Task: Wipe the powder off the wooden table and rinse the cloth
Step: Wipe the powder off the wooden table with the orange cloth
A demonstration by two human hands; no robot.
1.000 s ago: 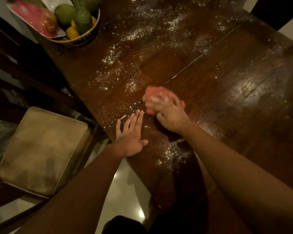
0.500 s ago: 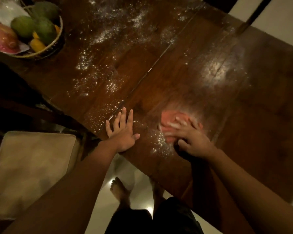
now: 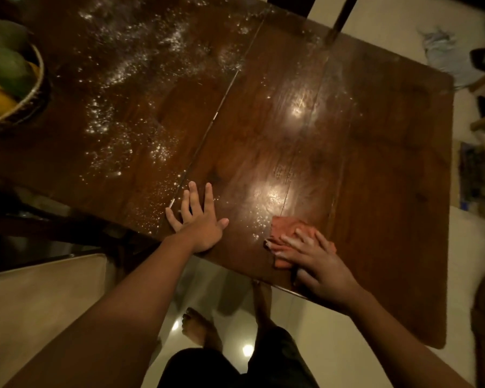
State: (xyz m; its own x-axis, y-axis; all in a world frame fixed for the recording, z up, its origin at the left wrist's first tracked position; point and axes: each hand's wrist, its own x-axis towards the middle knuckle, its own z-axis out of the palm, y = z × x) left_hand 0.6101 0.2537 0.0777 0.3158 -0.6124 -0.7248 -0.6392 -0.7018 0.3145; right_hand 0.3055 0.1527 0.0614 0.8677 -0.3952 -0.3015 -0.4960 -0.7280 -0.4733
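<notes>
Head view: cloth [image 3: 287, 233] is pressed on wooden table [image 3: 389, 163], lower centre-right, at near edge; long axis is laid diagonally, upper left to lower right. Since earlier frame, cloth is drawn nearer edge, farther from left hand [image 3: 200, 222]. Cloth is seen salmon-orange, bunched. Right hand [image 3: 317, 264] is spread flat over it; left hand is laid flat, nothing held. Powder [image 3: 129, 77] is scattered upper left.

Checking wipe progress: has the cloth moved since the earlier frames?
Yes. The cloth, under the right hand, has slid away from the seam in the table, rightward and toward the near edge.
</notes>
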